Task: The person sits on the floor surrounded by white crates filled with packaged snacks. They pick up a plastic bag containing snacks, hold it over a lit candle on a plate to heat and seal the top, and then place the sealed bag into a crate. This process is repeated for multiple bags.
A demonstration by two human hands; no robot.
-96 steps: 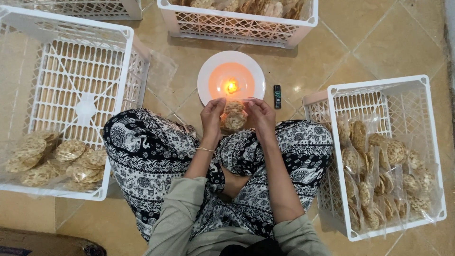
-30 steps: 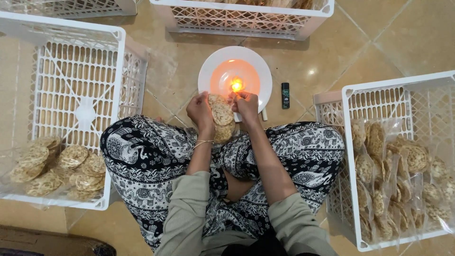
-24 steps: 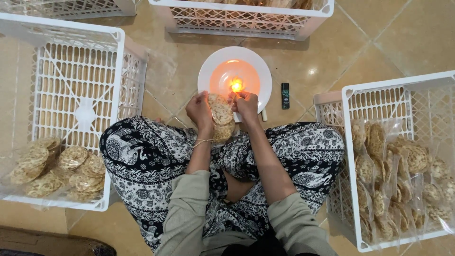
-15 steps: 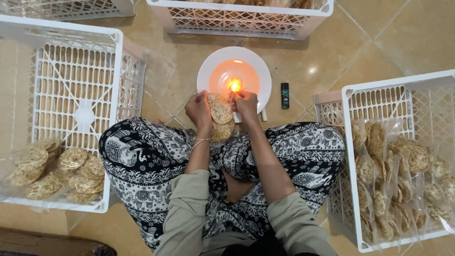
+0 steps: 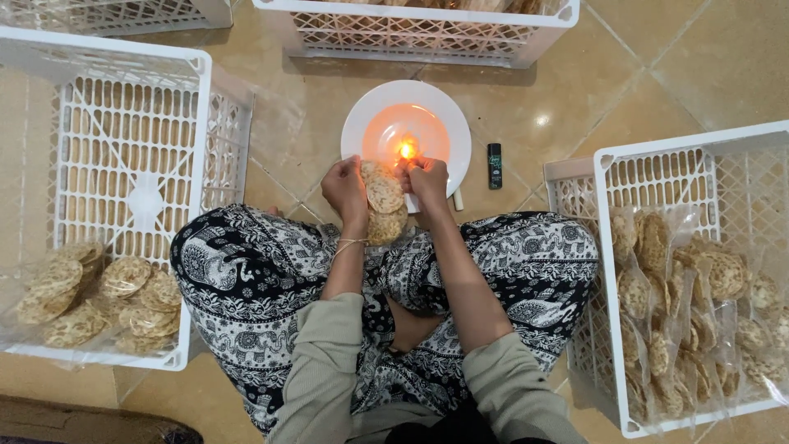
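1. Little has shifted over the last second: both hands remain at the near edge of the white plate [image 5: 362, 123], whereas about three seconds ago they held the bag lower, over the lap.

2. Head view: a person sits cross-legged on the tiled floor [image 5: 707, 74], wearing black-and-white patterned trousers and pale green sleeves. The left hand [image 5: 345, 187] and the right hand [image 5: 427, 177] are both closed in a pinch on the top of a clear bag of round crackers [image 5: 385, 205], which hangs upright between them, its upper edge held just beside a small flame [image 5: 406, 150] burning at the centre of the plate.

3. A small dark lighter [image 5: 494, 166] lies on the floor just right of the plate.

4. To the person's left, a white plastic crate [image 5: 123, 123] holds a few filled cracker bags [image 5: 99, 300] at its near end.

5. To the right, a second white crate [image 5: 657, 156] is packed with cracker bags standing on edge [image 5: 699, 312].

6. Beyond the plate, a third crate [image 5: 419, 33] is only partly in view.
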